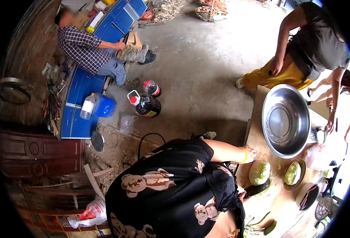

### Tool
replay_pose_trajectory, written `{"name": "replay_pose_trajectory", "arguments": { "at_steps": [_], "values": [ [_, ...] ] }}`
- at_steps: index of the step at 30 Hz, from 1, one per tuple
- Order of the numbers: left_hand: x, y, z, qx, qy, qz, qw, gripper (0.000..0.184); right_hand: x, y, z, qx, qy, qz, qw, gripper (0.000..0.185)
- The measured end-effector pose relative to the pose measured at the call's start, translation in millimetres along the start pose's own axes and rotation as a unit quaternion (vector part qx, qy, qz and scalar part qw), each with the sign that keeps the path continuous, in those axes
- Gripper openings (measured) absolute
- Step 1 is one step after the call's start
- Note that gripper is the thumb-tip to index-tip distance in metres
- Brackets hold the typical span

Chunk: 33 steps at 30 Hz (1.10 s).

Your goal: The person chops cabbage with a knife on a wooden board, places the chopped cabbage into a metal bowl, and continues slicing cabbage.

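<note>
My left hand [249,154], with a yellow band at the wrist, rests at the near edge of the wooden table [240,176]. Its fingers look loosely spread with nothing in them. Beside it on the table lies a pale green cabbage [259,173], partly over a dark green item. Only a sliver of what looks like my right hand [242,194] shows beside the black bear-print clothing [155,190]; its fingers are hidden. Farther across, a cut cabbage piece [292,173] sits in a bowl [300,185]. A large steel basin [284,119] stands at the table's far left.
Across the table, a person in a dark shirt [321,39] stands near another person. Someone in a checked shirt [84,47] sits by blue cabinets [80,85]. Bottles of dark liquid [148,105] stand on the floor. Long green vegetables [258,228] and a dark-filled bowl [309,197] are on the table.
</note>
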State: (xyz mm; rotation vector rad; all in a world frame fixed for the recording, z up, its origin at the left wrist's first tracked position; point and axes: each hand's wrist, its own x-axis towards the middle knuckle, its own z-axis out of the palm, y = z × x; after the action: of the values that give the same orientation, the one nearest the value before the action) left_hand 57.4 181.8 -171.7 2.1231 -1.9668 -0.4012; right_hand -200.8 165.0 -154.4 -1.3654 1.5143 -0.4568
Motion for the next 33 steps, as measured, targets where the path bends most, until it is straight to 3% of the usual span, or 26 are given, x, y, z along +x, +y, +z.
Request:
{"name": "replay_pose_trajectory", "arguments": {
  "at_steps": [3,5,6,9,10,14,15,17,33],
  "values": [
    [-0.2,1.1,-7.5,-0.016,-0.042,-0.006,0.999,0.019,-15.2,-20.5,7.2,0.020,0.040,-0.060,0.997,0.026],
    [-6.0,1.5,-15.9,0.025,-0.034,0.019,0.999,0.019,-11.2,-16.8,5.6,0.036,-0.004,0.007,0.999,0.025],
    [-6.2,0.7,-15.4,-0.004,-0.035,0.012,0.999,0.020,-8.1,-6.5,5.2,0.052,-0.009,-0.009,0.999,0.028],
    [-13.9,-1.5,-40.5,-0.053,-0.070,0.039,0.995,0.028,-12.8,0.1,14.2,0.116,0.042,0.044,0.991,0.038],
    [-16.5,-3.0,-36.4,-0.008,-0.006,0.069,0.998,0.018,-21.9,-13.1,12.7,0.122,0.030,0.062,0.990,0.038],
    [-20.3,-6.6,-67.8,0.000,-0.113,0.066,0.991,0.029,-29.2,-32.2,14.8,0.053,0.042,-0.004,0.998,0.020],
    [-19.0,-7.8,-69.2,-0.002,-0.139,0.062,0.988,0.031,-36.7,-55.5,10.4,0.025,0.038,0.023,0.999,0.021],
    [-19.4,-8.5,-71.0,-0.002,-0.152,0.074,0.986,0.033,-35.2,-47.6,13.5,0.031,0.072,-0.041,0.996,0.019],
    [-12.6,-12.3,-65.9,0.024,-0.174,0.079,0.981,0.037,-15.4,-1.1,24.8,-0.074,0.128,-0.101,0.984,0.021]
  ]
}}
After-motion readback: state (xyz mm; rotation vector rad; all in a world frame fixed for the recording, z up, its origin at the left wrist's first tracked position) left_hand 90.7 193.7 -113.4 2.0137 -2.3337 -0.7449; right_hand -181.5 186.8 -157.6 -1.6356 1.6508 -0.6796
